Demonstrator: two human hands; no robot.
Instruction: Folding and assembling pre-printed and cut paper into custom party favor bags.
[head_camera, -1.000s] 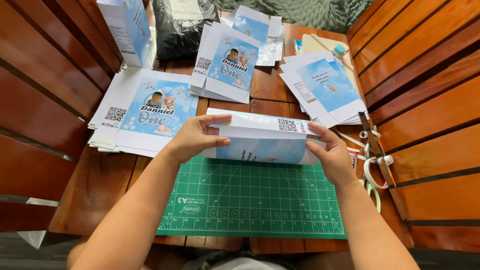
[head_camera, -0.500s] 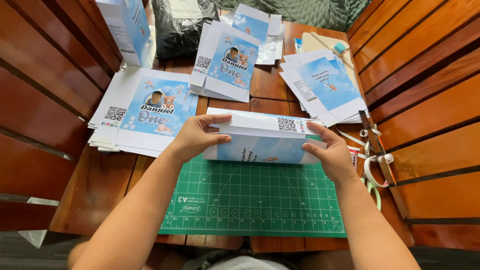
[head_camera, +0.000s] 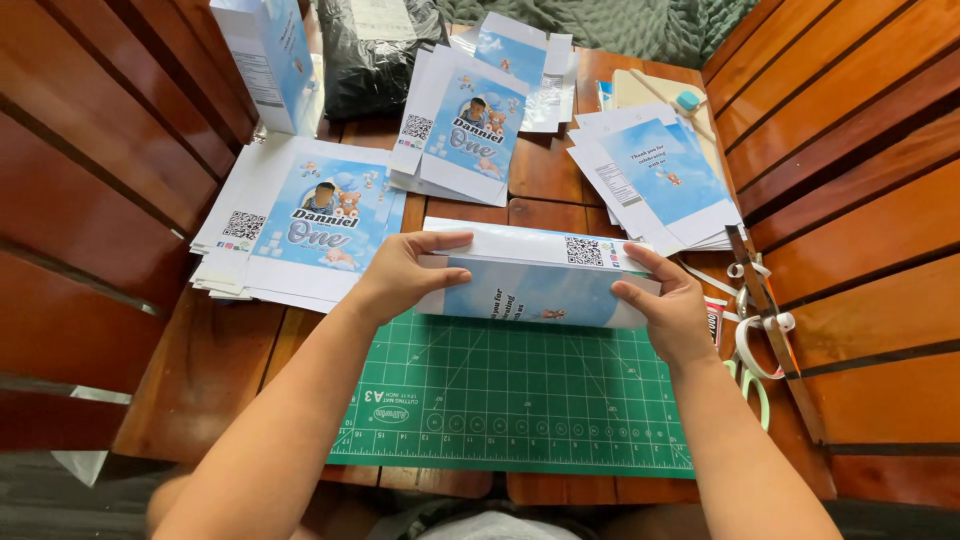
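both hands, left (head_camera: 400, 275) and right (head_camera: 668, 305), pinch a folded box (head_camera: 535, 280) closed over the mat (head_camera: 520, 395); uneven pressure could skew the crease.

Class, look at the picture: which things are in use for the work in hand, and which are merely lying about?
In use:
left hand
right hand
folded printed box, gripped at both ends
green cutting mat beneath it

Lying about:
flat printed sheets
standing box
black bag
scissors

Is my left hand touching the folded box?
Touching. The head view shows the left hand gripping the folded box, thumb and fingers on its left end.
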